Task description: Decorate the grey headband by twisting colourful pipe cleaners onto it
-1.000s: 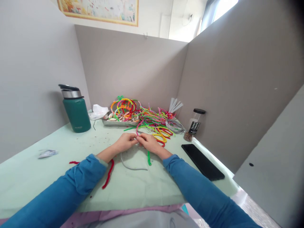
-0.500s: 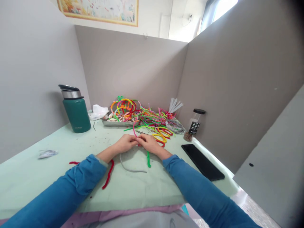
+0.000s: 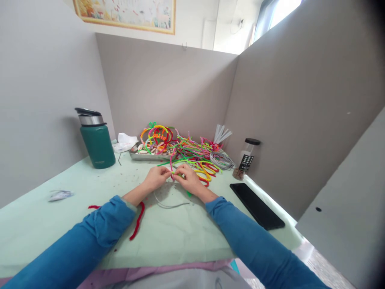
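Note:
My left hand (image 3: 156,178) and my right hand (image 3: 187,179) meet fingertip to fingertip over the table, both closed in a pinch. Between them they grip a pink pipe cleaner (image 3: 171,161) that rises above the fingers, with a bit of green pipe cleaner (image 3: 173,173) at the pinch point. A grey wire (image 3: 171,206) curves below the hands; whether it joins the held piece is hidden. Under my right hand a short green end (image 3: 189,194) peeks out. By my left forearm lies a red pipe cleaner (image 3: 138,220).
Behind the hands stand a metal tray (image 3: 150,156) of small pieces with pipe-cleaner hoops and a heap of coloured pipe cleaners (image 3: 195,146). A coil of grey wire (image 3: 221,159), a clear jar (image 3: 246,158) and a black phone (image 3: 257,205) are right; a green bottle (image 3: 98,144) is left.
Both hands have shifted slightly up and apart, with the fingers more extended. The grey wire's loose end has moved up and right, and less of the green end shows below my right hand.

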`<control>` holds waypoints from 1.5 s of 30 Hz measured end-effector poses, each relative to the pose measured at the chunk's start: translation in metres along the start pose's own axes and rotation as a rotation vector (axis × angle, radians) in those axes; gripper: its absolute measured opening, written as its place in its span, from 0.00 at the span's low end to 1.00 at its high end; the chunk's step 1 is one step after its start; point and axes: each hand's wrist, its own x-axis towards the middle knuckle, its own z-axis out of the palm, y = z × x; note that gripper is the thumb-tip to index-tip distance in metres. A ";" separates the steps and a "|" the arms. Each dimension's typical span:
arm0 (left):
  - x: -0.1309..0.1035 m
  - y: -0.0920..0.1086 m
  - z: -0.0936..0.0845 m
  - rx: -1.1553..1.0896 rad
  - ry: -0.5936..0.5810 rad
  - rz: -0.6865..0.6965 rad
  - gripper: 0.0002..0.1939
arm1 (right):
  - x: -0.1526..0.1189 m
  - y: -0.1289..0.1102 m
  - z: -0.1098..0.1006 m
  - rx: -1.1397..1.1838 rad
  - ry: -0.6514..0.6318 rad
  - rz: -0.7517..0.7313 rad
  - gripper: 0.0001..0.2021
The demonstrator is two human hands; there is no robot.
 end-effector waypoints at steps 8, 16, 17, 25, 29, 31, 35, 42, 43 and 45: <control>0.000 -0.001 0.000 0.001 0.012 -0.006 0.17 | 0.000 0.000 0.001 -0.068 -0.048 -0.080 0.07; 0.001 -0.001 0.000 -0.056 0.006 -0.015 0.18 | -0.005 -0.004 0.004 -0.174 -0.112 -0.097 0.10; 0.000 -0.001 0.000 -0.069 0.000 -0.019 0.19 | -0.005 -0.004 0.004 -0.176 -0.123 -0.093 0.10; 0.000 -0.003 0.001 -0.141 -0.028 -0.039 0.18 | -0.004 -0.004 0.005 -0.166 -0.208 -0.060 0.11; 0.002 -0.006 0.003 -0.169 -0.038 -0.020 0.18 | -0.004 -0.003 0.005 -0.129 -0.197 -0.037 0.08; 0.002 -0.007 0.004 -0.171 -0.042 -0.016 0.18 | -0.003 -0.001 0.005 -0.104 -0.183 -0.023 0.07; 0.001 -0.006 0.005 -0.184 -0.044 -0.020 0.19 | -0.002 0.001 0.006 -0.023 -0.176 -0.011 0.05; -0.002 0.001 0.002 -0.193 -0.039 -0.019 0.20 | -0.001 -0.003 0.005 0.145 -0.196 0.094 0.07; -0.002 0.002 0.002 -0.200 -0.042 -0.024 0.20 | -0.001 -0.003 0.006 0.146 -0.198 0.110 0.08; -0.002 0.001 0.002 -0.213 -0.041 -0.035 0.20 | -0.001 -0.001 0.007 0.136 -0.182 0.113 0.08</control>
